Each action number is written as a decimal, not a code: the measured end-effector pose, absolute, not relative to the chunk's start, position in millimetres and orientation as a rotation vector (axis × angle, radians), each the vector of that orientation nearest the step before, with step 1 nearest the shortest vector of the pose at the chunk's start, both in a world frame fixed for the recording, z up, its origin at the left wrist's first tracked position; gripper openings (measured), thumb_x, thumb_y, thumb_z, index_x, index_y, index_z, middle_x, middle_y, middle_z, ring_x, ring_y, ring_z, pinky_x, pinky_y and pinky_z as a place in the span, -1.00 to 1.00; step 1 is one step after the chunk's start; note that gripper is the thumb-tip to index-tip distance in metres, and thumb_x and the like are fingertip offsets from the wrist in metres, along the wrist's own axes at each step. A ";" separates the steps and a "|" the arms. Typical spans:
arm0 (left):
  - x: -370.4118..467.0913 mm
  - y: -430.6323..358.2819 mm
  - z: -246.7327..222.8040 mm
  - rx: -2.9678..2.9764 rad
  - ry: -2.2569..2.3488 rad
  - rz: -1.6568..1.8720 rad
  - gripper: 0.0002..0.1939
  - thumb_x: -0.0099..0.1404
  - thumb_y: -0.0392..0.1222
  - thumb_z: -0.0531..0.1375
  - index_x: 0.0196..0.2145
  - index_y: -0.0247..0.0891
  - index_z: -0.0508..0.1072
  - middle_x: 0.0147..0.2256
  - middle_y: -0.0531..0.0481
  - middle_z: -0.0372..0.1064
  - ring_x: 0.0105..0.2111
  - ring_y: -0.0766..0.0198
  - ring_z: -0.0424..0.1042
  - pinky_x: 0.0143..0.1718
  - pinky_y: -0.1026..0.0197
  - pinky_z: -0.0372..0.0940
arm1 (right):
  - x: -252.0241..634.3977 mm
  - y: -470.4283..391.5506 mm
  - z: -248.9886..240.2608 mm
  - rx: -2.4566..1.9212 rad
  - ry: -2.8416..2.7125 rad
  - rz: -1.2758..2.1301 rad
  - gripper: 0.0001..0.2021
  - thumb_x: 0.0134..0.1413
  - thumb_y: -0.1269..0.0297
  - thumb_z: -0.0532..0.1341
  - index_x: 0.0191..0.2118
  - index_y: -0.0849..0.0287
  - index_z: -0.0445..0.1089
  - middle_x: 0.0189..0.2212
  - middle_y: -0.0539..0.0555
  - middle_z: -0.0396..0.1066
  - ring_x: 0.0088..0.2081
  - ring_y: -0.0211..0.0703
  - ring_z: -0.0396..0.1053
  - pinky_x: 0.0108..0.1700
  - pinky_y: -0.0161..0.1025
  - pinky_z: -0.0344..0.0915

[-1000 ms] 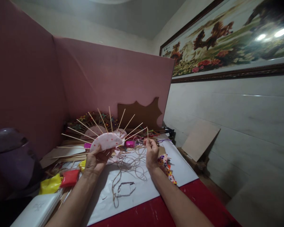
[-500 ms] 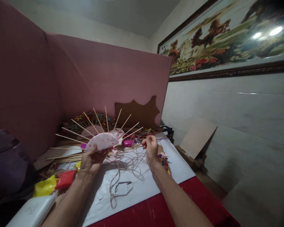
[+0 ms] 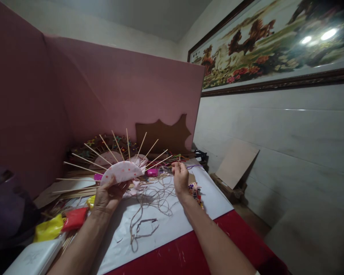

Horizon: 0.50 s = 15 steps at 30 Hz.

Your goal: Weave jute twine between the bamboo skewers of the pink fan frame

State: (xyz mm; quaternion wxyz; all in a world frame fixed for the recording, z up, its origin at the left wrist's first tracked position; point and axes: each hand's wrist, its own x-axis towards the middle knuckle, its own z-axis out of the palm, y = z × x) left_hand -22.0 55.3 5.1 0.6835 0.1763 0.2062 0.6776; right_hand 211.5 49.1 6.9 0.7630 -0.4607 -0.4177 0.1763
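My left hand grips a pale pink half-disc with red dots, thumb on its front face and fingers behind. Thin wooden sticks fan out from the half-disc's curved edge, pointing up and to both sides. To the right, my right hand is raised over the table with thumb and fingers pinched together. Whatever is in that pinch is too small to make out. A loose tangle of thin beige cord lies on the white sheet between and below the hands.
A similar fan with colourful flowers stands behind, near brown cut cardboard. Yellow and red packets and a white box sit at left. Patterned fabric lies beside my right wrist; a pink partition rises behind.
The whole view has shifted slightly, so most things sit a little further left. My left hand keeps its hold on the half-disc, and my right hand stays pinched in nearly the same place.
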 end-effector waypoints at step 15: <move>-20.5 55.2 3.5 0.475 0.451 1.497 -0.76 0.09 -0.44 0.14 -0.26 -0.29 0.46 -0.27 -0.18 0.49 -0.26 0.01 0.48 -0.22 -0.08 0.40 | 215.7 47.5 5.1 -1.187 -0.914 0.290 -0.78 0.05 0.17 0.04 -0.44 0.19 0.31 -0.68 -0.04 0.31 -0.57 -0.22 0.27 -0.45 -0.31 0.15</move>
